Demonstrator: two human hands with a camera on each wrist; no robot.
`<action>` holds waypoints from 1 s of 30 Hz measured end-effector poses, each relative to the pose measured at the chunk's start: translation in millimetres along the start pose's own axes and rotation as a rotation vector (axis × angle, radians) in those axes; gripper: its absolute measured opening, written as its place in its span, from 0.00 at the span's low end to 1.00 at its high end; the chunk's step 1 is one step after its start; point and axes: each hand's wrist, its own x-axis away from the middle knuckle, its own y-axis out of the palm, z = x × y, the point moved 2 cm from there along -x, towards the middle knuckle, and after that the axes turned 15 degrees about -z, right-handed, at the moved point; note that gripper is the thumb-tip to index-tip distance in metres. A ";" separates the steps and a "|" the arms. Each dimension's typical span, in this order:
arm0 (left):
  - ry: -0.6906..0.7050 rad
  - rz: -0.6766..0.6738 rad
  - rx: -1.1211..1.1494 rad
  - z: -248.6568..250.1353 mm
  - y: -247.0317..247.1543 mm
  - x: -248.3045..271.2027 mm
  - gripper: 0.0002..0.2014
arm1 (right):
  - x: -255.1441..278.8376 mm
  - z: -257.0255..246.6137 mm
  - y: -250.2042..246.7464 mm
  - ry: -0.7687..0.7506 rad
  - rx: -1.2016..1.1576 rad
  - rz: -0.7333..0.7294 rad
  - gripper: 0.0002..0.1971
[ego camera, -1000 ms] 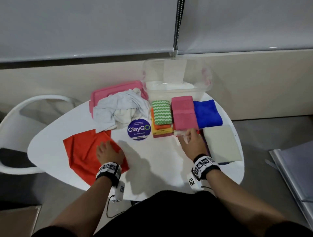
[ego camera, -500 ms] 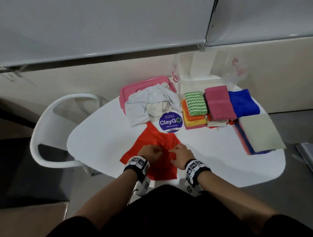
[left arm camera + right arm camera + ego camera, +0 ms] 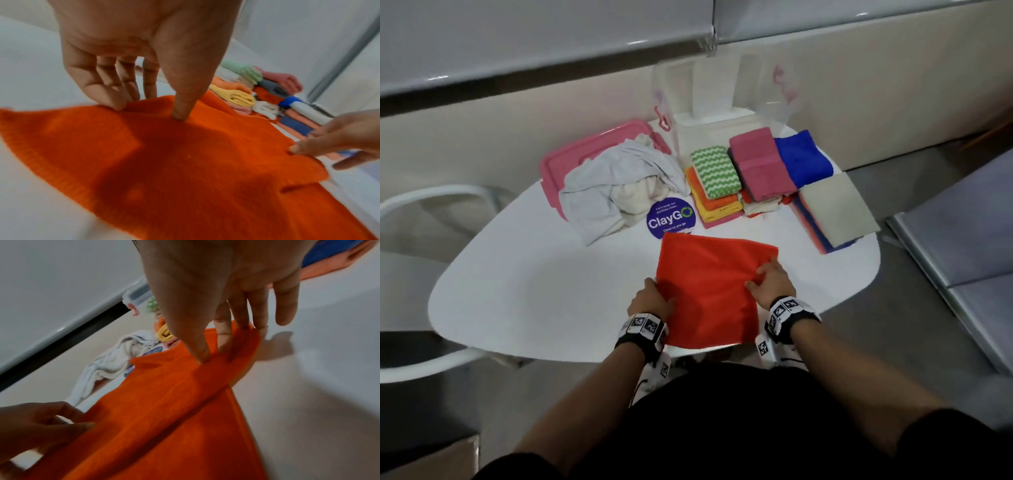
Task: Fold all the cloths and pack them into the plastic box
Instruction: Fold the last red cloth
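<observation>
Orange cloth point(image 3: 709, 287) pinched by both hands, L point(image 3: 650, 303) & R point(image 3: 770, 284).

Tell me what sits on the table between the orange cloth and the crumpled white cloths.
In the head view, a round purple ClayGo sticker lies between the orange cloth and the crumpled white cloths; the orange cloth's far edge reaches the sticker's near rim.

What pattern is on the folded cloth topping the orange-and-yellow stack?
Green and white zigzag cloth; the head view shows it best.
</observation>
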 end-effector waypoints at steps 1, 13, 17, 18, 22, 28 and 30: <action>-0.008 -0.040 -0.007 5.0 6.7 2.9 0.28 | 2.1 8.9 -2.0 -0.002 -0.108 0.054 0.26; 0.210 -0.237 0.717 66.6 -8.8 17.0 0.17 | 2.8 27.0 11.2 -0.025 -0.346 -0.109 0.19; 0.464 -0.217 0.913 118.6 -52.0 66.9 0.12 | 1.1 5.7 2.0 -0.133 -0.793 -0.394 0.09; 0.533 -0.216 0.929 130.7 -65.1 81.1 0.11 | 3.0 -4.7 -2.8 -0.143 -0.924 -0.465 0.08; 0.727 -0.127 0.934 159.9 -107.0 121.4 0.10 | 7.5 -46.2 -32.7 -0.184 -1.501 -0.559 0.12; 0.678 0.181 1.112 127.0 -142.7 112.2 0.07 | 8.0 -54.6 -101.6 -0.377 -1.721 -0.514 0.14; 0.614 0.279 1.084 114.8 -144.9 105.5 0.07 | 2.3 -47.8 -123.7 -0.462 -1.697 -0.468 0.18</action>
